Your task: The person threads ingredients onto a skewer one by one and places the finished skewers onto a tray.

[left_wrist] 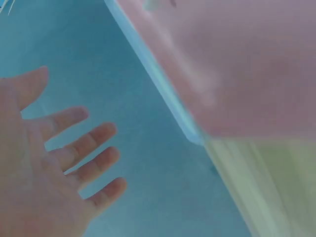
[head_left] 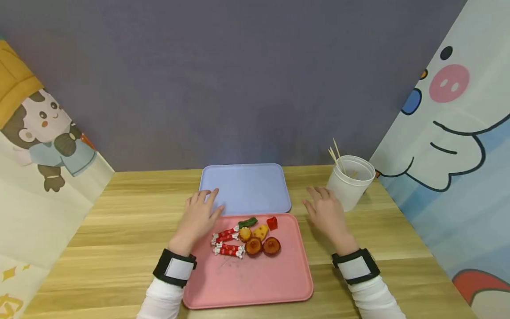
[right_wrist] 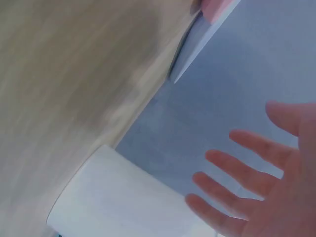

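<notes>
1. Head view shows the left hand (head_left: 199,217) spread flat, palm down, fingers wide, holding nothing; it lies over the near left corner of the blue tray (head_left: 245,188) and the far left corner of the pink tray (head_left: 255,274).
2. Just right of the left hand, on the pink tray, sits a cluster of toy food: two red-and-white wrapped pieces (head_left: 228,243), a green piece (head_left: 248,221), a red piece (head_left: 272,223), a yellow piece (head_left: 260,231) and two round brown pieces (head_left: 263,246).
3. The right hand (head_left: 326,212) is also open with fingers spread, palm down over the wooden surface (head_left: 119,230), gripping nothing; whether it touches the surface cannot be told.
4. Just beyond and right of the right hand stands a white cup (head_left: 350,181) with thin wooden sticks (head_left: 336,155) leaning inside it.
5. Left wrist view shows the left hand's fingers (left_wrist: 94,136) splayed, with the edge of the blue tray and the pink tray beyond them.
6. Right wrist view shows the right hand's fingers (right_wrist: 232,168) spread close beside the white cup.
7. Both trays lie between the two hands, blue one farther away, touching the pink one.
</notes>
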Demonstrator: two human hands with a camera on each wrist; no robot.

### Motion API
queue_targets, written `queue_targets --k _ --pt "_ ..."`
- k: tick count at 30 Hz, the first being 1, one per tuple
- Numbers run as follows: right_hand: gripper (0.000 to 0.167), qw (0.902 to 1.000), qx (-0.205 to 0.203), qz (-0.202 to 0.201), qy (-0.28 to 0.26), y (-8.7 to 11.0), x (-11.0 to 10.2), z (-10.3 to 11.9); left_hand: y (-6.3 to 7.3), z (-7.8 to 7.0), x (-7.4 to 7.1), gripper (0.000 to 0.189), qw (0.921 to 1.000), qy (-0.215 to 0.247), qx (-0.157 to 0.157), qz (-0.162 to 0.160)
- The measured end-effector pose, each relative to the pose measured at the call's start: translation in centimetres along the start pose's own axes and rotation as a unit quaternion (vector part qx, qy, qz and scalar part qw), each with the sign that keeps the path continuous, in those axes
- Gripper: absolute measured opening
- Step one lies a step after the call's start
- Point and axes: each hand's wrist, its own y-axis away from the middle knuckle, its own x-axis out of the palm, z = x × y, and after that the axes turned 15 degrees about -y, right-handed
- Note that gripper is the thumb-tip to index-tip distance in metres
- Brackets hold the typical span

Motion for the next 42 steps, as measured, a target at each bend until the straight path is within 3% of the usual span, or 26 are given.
queue_targets --k 10,21,25,31,42 --pt "0.025 0.9936 -0.003 -0.107 -0.035 0.2 -1.7 -1.5 1.2 1.7 -1.0 0.058 0.9998 -0.010 -0.016 -0.007" --pt "0.017 0.9681 0.005 -0.246 -0.047 0.9 -4.1 -3.6 2.3 3.5 -1.3 0.057 0.9993 -0.021 -0.027 -0.013" --pt "0.021 0.9576 0.026 -0.282 -0.050 0.9 -5.1 -4.4 2.8 4.2 -1.2 0.056 0.9991 -0.027 -0.028 -0.017" --pt "0.021 0.9564 0.027 -0.290 -0.027 0.1 -6.7 -5.1 3.4 5.3 -1.4 0.054 0.9986 -0.031 -0.033 -0.028" --pt "0.013 0.9703 -0.002 -0.236 -0.054 -1.3 -7.2 -6.0 4.7 7.3 -1.4 0.053 0.9975 -0.038 -0.051 -0.031"
